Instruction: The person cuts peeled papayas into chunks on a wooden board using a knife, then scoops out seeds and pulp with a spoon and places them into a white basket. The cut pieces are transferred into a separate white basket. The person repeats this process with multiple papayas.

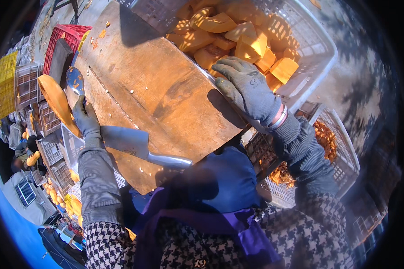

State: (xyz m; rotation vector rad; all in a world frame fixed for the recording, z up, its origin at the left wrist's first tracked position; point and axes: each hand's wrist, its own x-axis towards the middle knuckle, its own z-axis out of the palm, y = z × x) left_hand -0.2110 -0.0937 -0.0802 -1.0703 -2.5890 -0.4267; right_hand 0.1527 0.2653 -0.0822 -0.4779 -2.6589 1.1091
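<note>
My left hand (87, 122), in a grey glove, grips a long orange squash piece (56, 102) at the left edge of the wooden board (138, 77). Its fingers are partly hidden. A metal spoon (75, 80) with orange pulp on it lies by those fingertips; its handle end is hidden. Beside my left wrist a cleaver (126, 138) rests on the board, handle towards my body. My right hand (249, 89), also gloved, is empty with fingers extended, over the board's right edge. Just beyond are cut squash chunks (245, 47) in a white plastic crate (328, 64).
Another white crate (348, 158) with orange scraps (325, 139) stands low at right. Seeds and pulp bits dot the board. Red (65, 35) and yellow (5, 82) crates stand at left. Farther off, a person (25, 151) holds a squash (33, 158).
</note>
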